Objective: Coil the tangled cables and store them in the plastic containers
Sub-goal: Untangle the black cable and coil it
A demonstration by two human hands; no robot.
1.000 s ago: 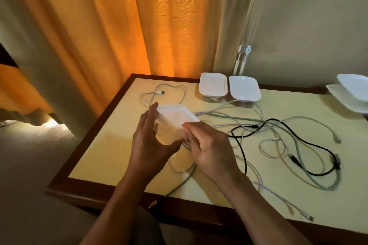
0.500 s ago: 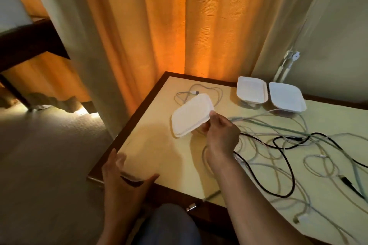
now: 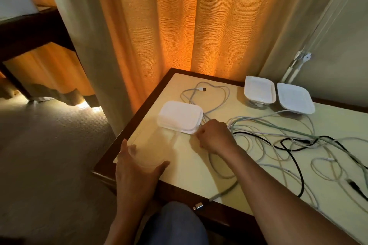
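Observation:
A white lid (image 3: 180,116) lies flat on the table (image 3: 191,167) near its left edge. My right hand (image 3: 216,136) has its fingers curled at the lid's near right corner and pinches it. My left hand (image 3: 137,167) grips a clear plastic container (image 3: 148,152) at the table's near left corner, thumb on one side and fingers on the other. Tangled white, grey-green and black cables (image 3: 278,141) sprawl over the table to the right of my right hand. Behind the lid, a white cable (image 3: 205,90) lies in a loose loop.
Two closed white-lidded containers (image 3: 259,91) (image 3: 295,100) stand side by side at the back of the table. Orange curtains hang behind the table. A cable end with a metal plug (image 3: 198,205) hangs over the near edge above my knee.
My right hand has lowered the lid from the air onto the table. My left hand has raised the clear container from below the table edge up onto the near left corner.

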